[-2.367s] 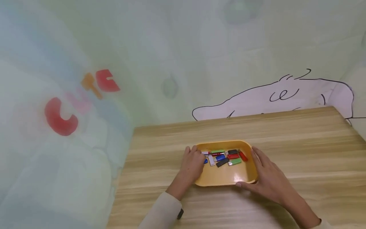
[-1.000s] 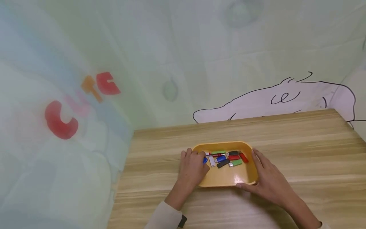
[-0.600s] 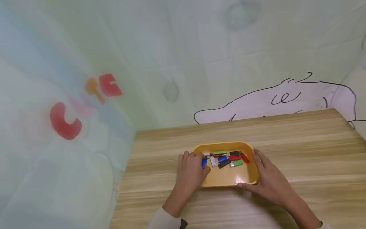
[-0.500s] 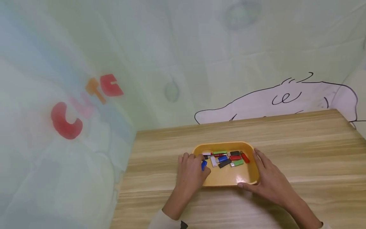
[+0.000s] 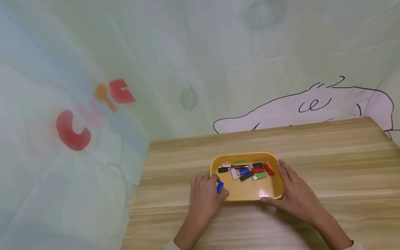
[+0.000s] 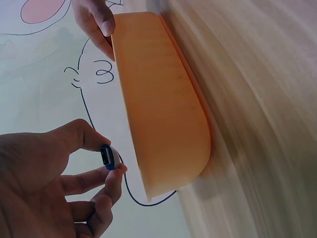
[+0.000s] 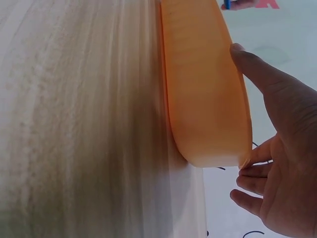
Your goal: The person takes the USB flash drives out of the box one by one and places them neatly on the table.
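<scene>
My left hand (image 5: pixel 203 196) pinches a blue USB flash drive (image 5: pixel 220 187) between thumb and fingers, over the left end of a yellow plastic tray (image 5: pixel 240 191). In the left wrist view the flash drive (image 6: pixel 111 157) shows its end, just outside the tray's rim. My right hand (image 5: pixel 298 196) grips the tray's near right corner, thumb on the front rim and fingers along the right side. Several more flash drives lie inside, among them a white one (image 5: pixel 234 173), a black one (image 5: pixel 246 176), a green one (image 5: pixel 260 176) and a red one (image 5: pixel 268 169).
The tray sits on a wood-grain table (image 5: pixel 175 166). Behind the table hangs a pale green backdrop (image 5: pixel 200 69) with a cartoon outline, and coloured letters show on its left part.
My left hand has drawn back toward me with the blue flash drive from among the others, uncovering a black one at the tray's left end. The right hand keeps its grip on the tray.
</scene>
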Motion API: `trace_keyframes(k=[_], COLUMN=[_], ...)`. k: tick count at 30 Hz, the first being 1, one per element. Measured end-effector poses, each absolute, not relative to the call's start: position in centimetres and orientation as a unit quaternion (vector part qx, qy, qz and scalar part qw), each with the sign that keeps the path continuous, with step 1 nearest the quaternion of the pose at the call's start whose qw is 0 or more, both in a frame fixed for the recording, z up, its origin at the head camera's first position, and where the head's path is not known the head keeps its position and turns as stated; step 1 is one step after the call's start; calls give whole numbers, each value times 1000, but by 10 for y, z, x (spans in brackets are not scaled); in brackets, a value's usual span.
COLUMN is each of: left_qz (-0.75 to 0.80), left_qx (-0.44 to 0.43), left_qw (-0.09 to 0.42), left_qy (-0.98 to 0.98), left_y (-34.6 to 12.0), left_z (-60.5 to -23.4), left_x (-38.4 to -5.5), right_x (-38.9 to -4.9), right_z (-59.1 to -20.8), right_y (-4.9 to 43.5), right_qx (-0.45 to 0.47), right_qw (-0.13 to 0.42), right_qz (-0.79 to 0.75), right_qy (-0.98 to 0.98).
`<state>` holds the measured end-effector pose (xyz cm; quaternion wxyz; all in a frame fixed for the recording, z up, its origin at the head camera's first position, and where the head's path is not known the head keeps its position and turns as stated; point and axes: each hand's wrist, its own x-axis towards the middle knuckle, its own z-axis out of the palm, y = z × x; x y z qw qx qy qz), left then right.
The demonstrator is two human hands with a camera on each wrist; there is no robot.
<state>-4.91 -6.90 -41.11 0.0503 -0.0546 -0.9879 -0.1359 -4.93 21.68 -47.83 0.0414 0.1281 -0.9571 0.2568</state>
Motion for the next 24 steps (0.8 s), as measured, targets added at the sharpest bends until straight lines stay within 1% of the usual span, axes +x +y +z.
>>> trace_keyframes(k=[6, 11, 16, 24], left_qz=[-149, -138, -125, -142], left_qx=[-31, -10, 6, 12], left_qw=[29, -2, -26, -30], left_qy=[-988, -990, -992, -989], left_y=[-71, -70, -70, -75], left_z=[-413, -411, -409, -412], left_x=[-42, -35, -29, -17], right_x=[-51, -50, -50, -50], right_z=[-477, -475, -475, -478], right_y=[216, 217, 217, 216], right_qx=[125, 118, 118, 115], right_qw=[38, 26, 24, 18], right_qz=[258, 255, 256, 262], right_qy=[-957, -959, -959, -958])
